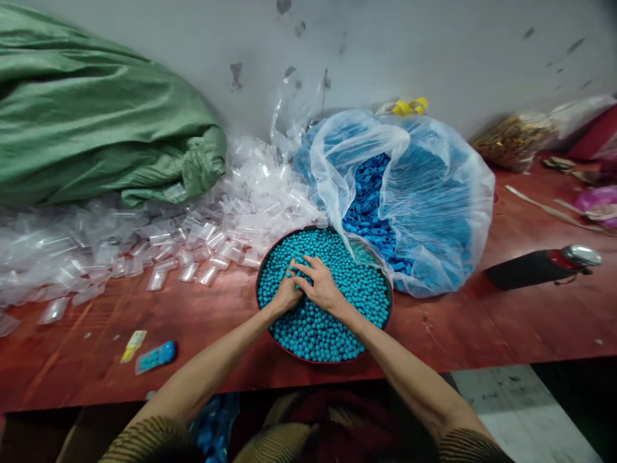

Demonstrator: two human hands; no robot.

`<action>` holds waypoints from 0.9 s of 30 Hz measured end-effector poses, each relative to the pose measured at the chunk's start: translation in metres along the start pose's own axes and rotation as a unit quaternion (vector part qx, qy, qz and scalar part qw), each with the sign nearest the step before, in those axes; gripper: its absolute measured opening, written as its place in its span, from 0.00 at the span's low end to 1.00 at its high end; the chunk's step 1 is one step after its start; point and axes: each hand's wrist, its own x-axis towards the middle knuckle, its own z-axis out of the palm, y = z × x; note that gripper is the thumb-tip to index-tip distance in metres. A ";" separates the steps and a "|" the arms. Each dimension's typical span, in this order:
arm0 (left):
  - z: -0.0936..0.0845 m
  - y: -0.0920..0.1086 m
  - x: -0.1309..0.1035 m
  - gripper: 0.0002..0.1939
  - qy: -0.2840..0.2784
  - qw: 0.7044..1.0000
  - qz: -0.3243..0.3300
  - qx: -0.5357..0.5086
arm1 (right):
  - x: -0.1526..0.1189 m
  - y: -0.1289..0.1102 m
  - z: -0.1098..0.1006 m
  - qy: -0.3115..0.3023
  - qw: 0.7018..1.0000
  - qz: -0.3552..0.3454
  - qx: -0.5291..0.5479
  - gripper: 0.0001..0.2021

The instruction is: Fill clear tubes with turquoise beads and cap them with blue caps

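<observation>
A round tray (276, 347) with a dark red rim is filled with small teal balls (332, 334). Over its left part, my left hand (288, 290) is closed, its fingers curled among the balls; some balls show at its fingertips, and a clear view of its grip is partly blocked by my other hand. My right hand (319, 283) touches it from the right, with its fingers apart and bent over the balls. A clear bag (434, 193) of blue plastic pieces (369, 206) leans over the tray's upper right rim.
Many clear plastic tubes (207, 241) are heaped at the left, below a green sack (96, 122). A filled tube with a blue cap (157, 355) and a yellow label (134, 345) lie near the front edge. A black bottle (530, 269) lies at the right.
</observation>
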 end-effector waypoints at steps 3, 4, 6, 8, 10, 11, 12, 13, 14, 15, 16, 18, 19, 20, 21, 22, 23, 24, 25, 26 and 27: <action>-0.005 0.006 -0.009 0.33 -0.001 0.997 -0.064 0.030 | 0.002 0.013 -0.025 0.020 0.999 -0.040 -0.029 0.15; -0.006 0.009 -0.011 0.35 -0.001 0.996 -0.078 0.041 | 0.004 0.022 -0.038 0.042 0.998 -0.037 -0.034 0.15; -0.007 0.016 -0.013 0.34 0.002 0.994 -0.086 0.060 | 0.009 0.046 -0.066 0.098 0.993 0.009 -0.061 0.15; -0.006 0.022 -0.015 0.31 0.020 0.993 -0.083 0.081 | 0.014 0.077 -0.094 0.149 0.982 0.067 -0.091 0.19; -0.006 0.025 -0.017 0.26 0.051 0.990 -0.065 0.110 | 0.019 0.108 -0.115 0.163 0.959 0.188 -0.136 0.19; -0.006 0.026 -0.018 0.23 0.065 0.989 -0.047 0.128 | 0.022 0.123 -0.122 0.145 0.947 0.246 -0.145 0.19; -0.006 0.027 -0.019 0.19 0.071 0.986 -0.025 0.147 | 0.025 0.135 -0.126 0.137 0.942 0.269 -0.144 0.18; -0.006 0.028 -0.020 0.15 0.070 0.983 -0.004 0.167 | 0.030 0.146 -0.128 0.128 0.939 0.287 -0.138 0.17; -0.007 0.028 -0.020 0.12 0.063 0.981 0.014 0.185 | 0.036 0.155 -0.126 0.124 0.940 0.292 -0.126 0.16; -0.008 0.029 -0.020 0.09 0.053 0.978 0.027 0.200 | 0.043 0.161 -0.124 0.126 0.942 0.289 -0.112 0.16; -0.008 0.030 -0.020 0.08 0.042 0.976 0.032 0.210 | 0.051 0.167 -0.120 0.130 0.945 0.285 -0.097 0.17; -0.010 0.031 -0.019 0.08 0.022 0.975 0.030 0.217 | 0.067 0.174 -0.112 0.142 0.950 0.271 -0.063 0.19; -0.010 0.032 -0.018 0.08 0.016 0.976 0.027 0.216 | 0.075 0.177 -0.108 0.146 0.953 0.262 -0.043 0.19; -0.010 0.032 -0.017 0.08 0.011 0.976 0.025 0.215 | 0.082 0.179 -0.107 0.149 0.956 0.252 -0.020 0.20; -0.010 0.032 -0.017 0.09 0.007 0.976 0.023 0.215 | 0.088 0.181 -0.106 0.150 0.959 0.242 0.004 0.19; -0.010 0.031 -0.016 0.09 0.005 0.976 0.022 0.215 | 0.092 0.183 -0.106 0.150 0.960 0.233 0.030 0.19; -0.009 0.031 -0.016 0.09 0.004 0.976 0.021 0.216 | 0.096 0.183 -0.107 0.149 0.961 0.225 0.054 0.19; -0.009 0.031 -0.016 0.09 0.005 0.976 0.020 0.218 | 0.099 0.183 -0.108 0.147 0.962 0.217 0.078 0.19; -0.009 0.030 -0.016 0.08 0.005 0.976 0.020 0.219 | 0.102 0.181 -0.109 0.145 0.962 0.207 0.100 0.19; -0.008 0.030 -0.016 0.08 0.005 0.975 0.019 0.220 | 0.103 0.178 -0.109 0.143 0.963 0.196 0.120 0.19; -0.008 0.030 -0.015 0.08 0.005 0.975 0.019 0.220 | 0.105 0.173 -0.108 0.142 0.963 0.182 0.136 0.19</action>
